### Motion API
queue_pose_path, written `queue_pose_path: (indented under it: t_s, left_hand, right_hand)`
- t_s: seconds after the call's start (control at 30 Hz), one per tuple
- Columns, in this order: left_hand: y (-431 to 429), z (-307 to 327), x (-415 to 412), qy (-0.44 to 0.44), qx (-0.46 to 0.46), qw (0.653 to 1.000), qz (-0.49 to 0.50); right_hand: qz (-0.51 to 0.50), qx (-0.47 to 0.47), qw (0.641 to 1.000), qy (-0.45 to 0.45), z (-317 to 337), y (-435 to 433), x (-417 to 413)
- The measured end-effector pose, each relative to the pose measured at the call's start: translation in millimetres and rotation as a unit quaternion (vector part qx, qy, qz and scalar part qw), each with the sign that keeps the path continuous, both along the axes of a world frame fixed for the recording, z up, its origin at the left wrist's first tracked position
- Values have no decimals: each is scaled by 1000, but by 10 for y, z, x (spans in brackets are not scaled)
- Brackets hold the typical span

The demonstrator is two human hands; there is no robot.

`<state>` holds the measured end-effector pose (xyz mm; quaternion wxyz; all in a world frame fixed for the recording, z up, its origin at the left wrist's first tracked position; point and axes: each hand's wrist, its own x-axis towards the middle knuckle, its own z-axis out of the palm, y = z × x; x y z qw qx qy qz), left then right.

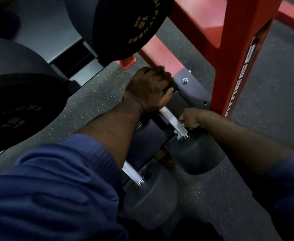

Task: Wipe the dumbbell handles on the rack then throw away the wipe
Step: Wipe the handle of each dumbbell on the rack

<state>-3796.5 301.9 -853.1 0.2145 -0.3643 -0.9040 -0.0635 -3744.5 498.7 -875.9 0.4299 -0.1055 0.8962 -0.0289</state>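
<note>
Speckled rubber floor [99, 94], red rack [238, 49] upper right. Mid-frame dumbbell [195, 153]: left hand [149, 89] curled round far end, right hand [189, 119] pinching white wipe [179, 135] against handle [170, 117]. Likely heavy, rigid, slick steel; wipe limp, best wrapped round bar.

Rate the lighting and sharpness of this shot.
Head view throughout: dim overall, plates at left nearly black; red post and handle catch most light; left hand and right hand slightly soft; wipe barely shows; floor at right smeared.
</note>
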Motion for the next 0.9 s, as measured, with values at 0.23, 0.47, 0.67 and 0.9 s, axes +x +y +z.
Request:
queue_pose_path:
  t_s: [0.23,0.47,0.67,0.9]
  left_hand:
    - [-26,-17,-1,-9,8,1000,-3]
    - [-24,13,4,-6,9,1000,-6]
    - [-12,2,1,-4,3,1000,-12]
    - [-10,15,-11,-16,-21,1000,5]
  right_hand:
    - [108,56,988,93,65,-10,168]
    - [60,-1,996,-72,187,250,-125]
    - [85,28,996,-1,9,83,-1]
    - [71,37,995,55,-21,64,107]
